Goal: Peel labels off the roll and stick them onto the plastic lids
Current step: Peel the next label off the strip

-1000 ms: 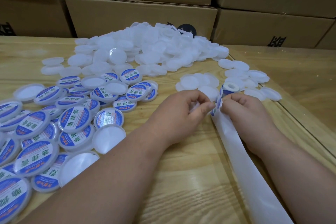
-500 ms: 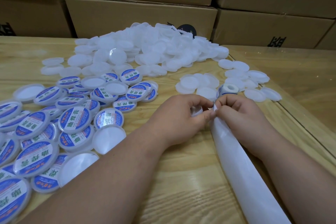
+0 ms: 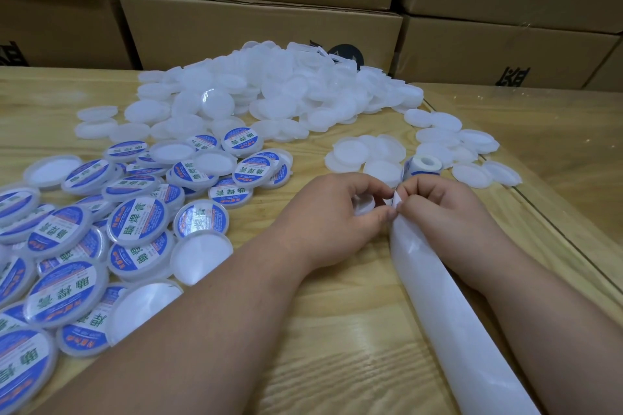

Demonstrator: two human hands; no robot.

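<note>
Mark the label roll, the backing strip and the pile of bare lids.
label roll (image 3: 424, 166): head view, white top face by the core hole.
backing strip (image 3: 451, 317): head view, mid-length of the empty liner.
pile of bare lids (image 3: 269, 87): head view, centre of the heap.

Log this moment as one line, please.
step: peeling label | left hand: holds lid, pinches label | right hand: pinches backing strip

A light, grained wooden table (image 3: 337, 357) is seen; behind its far edge, brown cardboard boxes (image 3: 263, 27) with black print are stacked.
</note>
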